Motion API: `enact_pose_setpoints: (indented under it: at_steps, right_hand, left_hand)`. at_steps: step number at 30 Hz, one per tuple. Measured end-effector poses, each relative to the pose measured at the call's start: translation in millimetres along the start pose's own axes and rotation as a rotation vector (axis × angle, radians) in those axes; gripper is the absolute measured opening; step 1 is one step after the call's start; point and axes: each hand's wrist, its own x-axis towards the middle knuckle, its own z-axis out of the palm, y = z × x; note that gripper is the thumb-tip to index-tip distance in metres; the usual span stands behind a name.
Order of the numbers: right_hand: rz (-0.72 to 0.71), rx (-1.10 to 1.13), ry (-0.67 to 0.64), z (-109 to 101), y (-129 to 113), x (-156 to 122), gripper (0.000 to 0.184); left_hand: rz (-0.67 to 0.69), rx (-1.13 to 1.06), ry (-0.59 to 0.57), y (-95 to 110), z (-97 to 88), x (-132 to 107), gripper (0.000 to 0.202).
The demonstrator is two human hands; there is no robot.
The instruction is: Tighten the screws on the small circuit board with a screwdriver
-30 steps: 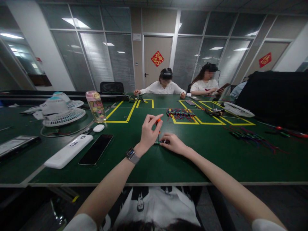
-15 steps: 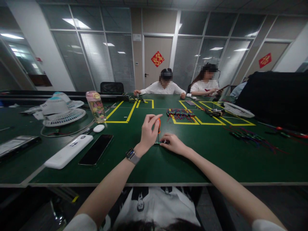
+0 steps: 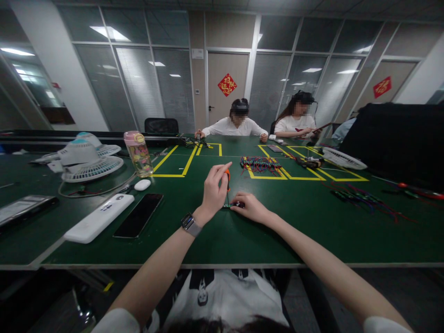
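My left hand [image 3: 214, 187] is closed round the orange-and-black handle of a screwdriver [image 3: 228, 178], partly hidden behind the fingers. The shaft points down, nearly upright, to a small green circuit board [image 3: 226, 206] on the table. My right hand [image 3: 250, 206] pinches the board's right end, where a small black part [image 3: 239, 204] shows between the fingers. Where exactly the screwdriver tip meets the board is too small to make out.
A black phone [image 3: 138, 215], a white power bank [image 3: 99, 218] and a bottle [image 3: 138, 155] stand or lie to the left, near white fans [image 3: 92, 169]. Wired boards lie in bundles ahead [image 3: 262, 166] and right [image 3: 360, 196]. Two people sit across the green table [image 3: 194, 252].
The screwdriver handle has tilted slightly left and turned a little, with the fingertips of my left hand shifting with it. My right hand stays in place on the board.
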Motion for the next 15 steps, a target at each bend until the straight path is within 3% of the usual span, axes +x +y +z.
enact_pose_setpoints:
  at_steps: [8,15]
  right_hand:
    - [0.008,0.003,-0.009,-1.7,-2.6,0.8,0.011]
    - [0.001,0.007,-0.002,-1.2,-1.0,0.5,0.011]
  left_hand:
    - [-0.021,0.065,0.022,1.1,1.0,1.2,0.021]
    - [-0.022,-0.006,-0.029,-0.4,0.0,-0.8,0.031]
